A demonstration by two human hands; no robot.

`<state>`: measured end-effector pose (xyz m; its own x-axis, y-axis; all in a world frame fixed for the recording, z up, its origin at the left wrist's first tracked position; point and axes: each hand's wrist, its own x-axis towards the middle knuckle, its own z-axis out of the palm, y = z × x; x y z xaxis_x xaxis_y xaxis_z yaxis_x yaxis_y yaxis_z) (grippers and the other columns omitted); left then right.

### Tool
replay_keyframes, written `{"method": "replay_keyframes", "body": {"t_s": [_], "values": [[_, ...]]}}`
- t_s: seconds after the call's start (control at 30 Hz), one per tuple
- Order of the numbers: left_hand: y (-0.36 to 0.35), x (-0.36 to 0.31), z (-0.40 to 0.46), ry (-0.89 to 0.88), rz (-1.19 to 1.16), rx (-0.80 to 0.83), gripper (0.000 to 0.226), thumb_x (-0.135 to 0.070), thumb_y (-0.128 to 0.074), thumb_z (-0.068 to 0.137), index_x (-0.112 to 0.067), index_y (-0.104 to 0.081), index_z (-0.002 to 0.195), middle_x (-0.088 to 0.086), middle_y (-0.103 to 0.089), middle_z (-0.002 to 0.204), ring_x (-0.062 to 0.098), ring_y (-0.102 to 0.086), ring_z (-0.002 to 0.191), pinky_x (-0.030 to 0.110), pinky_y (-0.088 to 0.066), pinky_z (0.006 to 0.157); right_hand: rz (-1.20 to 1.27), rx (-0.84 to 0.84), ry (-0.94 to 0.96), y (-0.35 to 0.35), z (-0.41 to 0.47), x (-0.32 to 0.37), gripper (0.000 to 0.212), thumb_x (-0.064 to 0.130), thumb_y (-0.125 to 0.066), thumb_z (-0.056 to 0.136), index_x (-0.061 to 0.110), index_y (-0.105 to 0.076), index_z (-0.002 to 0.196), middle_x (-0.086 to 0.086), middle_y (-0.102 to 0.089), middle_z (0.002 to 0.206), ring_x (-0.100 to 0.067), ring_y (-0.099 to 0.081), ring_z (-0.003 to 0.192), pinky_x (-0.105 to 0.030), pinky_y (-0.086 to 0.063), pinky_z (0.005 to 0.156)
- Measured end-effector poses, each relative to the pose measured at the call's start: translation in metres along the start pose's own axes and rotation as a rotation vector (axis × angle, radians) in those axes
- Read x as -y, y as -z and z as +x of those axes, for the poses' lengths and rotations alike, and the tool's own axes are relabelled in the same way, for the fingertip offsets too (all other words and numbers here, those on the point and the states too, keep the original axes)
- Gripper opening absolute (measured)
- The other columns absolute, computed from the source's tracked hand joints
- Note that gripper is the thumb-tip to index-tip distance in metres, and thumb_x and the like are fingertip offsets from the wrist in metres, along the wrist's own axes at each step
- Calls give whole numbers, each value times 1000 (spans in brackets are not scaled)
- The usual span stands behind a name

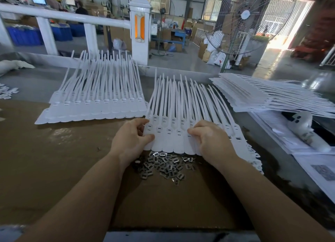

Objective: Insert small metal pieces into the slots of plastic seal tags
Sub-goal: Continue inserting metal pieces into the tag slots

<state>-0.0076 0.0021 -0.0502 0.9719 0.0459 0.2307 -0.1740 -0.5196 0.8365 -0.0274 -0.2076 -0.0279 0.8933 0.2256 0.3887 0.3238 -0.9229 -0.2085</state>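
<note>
A fan of joined white plastic seal tags [174,133] lies in the middle of the brown cardboard, slots facing up and long tails pointing away. My left hand [131,138] grips the fan's left edge between thumb and fingers. My right hand [212,138] holds its right side, fingers curled onto the tag heads. Just in front of the tags, between my wrists, lies a loose heap of small metal pieces [165,164]. Whether a fingertip holds a metal piece is hidden.
Another fan of seal tags [96,104] lies at the left rear, and a tall stack of tag sheets [262,96] at the right. Papers and a white bottle [306,129] sit at the right edge. A white railing [139,31] and a standing fan [243,20] lie beyond.
</note>
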Motion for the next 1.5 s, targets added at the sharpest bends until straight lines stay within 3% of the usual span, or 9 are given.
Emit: {"method": "replay_keyframes", "body": {"t_s": [0.37,0.5,0.63,0.73,0.9,1.03,1.13,1.27,1.5], "values": [[-1,1,1,-1,4,-7,45,-17,-72,78,-19,-59,122,-12,-54,79,4,-52,71,29,-45,75,-60,76,33,4,-2,-1,38,-5,-49,85,13,-67,114,-3,-60,106,-22,-50,104,-37,-44,85],[0,0,1,20,15,3,49,-20,-72,78,-21,-57,124,-11,-57,85,8,-55,77,36,-50,82,-87,139,27,7,0,-2,43,-6,-48,86,18,-64,118,0,-57,110,-18,-47,107,-34,-43,87],[0,-1,0,18,25,6,49,-21,-73,78,-22,-57,124,-9,-58,87,9,-56,79,39,-51,85,29,187,-30,15,-1,-6,52,-12,-47,79,17,-64,119,3,-56,120,-15,-47,113,-26,-37,94],[1,-1,1,14,30,-1,48,-21,-72,78,-22,-58,124,-10,-56,86,7,-55,78,38,-50,84,100,135,-22,21,-10,-6,42,-11,-47,82,11,-69,110,1,-60,120,-16,-50,115,-25,-35,101],[0,0,2,5,32,1,48,-21,-72,78,-21,-57,124,-9,-56,86,9,-54,79,39,-50,84,168,-5,-115,32,-29,-15,25,2,-54,89,14,-71,103,6,-61,107,-8,-54,99,-16,-39,90],[0,1,2,-13,51,-8,48,-22,-72,79,-20,-58,124,-10,-55,86,7,-53,78,34,-48,81,176,-58,-194,46,-46,-27,15,7,-65,84,17,-72,92,8,-61,89,-1,-53,76,-20,-47,80],[0,0,2,-17,62,-9,47,-22,-72,79,-19,-58,124,-10,-55,86,7,-53,79,35,-48,82,169,8,-224,57,-57,-34,11,9,-71,79,20,-72,80,11,-64,79,-2,-57,73,-27,-51,75],[-1,-1,3,-24,76,-10,47,-22,-72,79,-19,-58,124,-11,-54,85,5,-52,78,32,-46,79,137,156,-245,68,-70,-39,15,12,-75,76,27,-71,74,17,-63,73,1,-58,69,-19,-50,69],[-2,-2,1,-29,69,-13,46,-19,-71,79,-17,-58,124,-10,-54,85,7,-51,77,29,-42,76,27,123,-300,63,-75,-35,3,28,-70,81,26,-73,80,14,-60,74,-5,-57,73,-26,-49,71]]}}
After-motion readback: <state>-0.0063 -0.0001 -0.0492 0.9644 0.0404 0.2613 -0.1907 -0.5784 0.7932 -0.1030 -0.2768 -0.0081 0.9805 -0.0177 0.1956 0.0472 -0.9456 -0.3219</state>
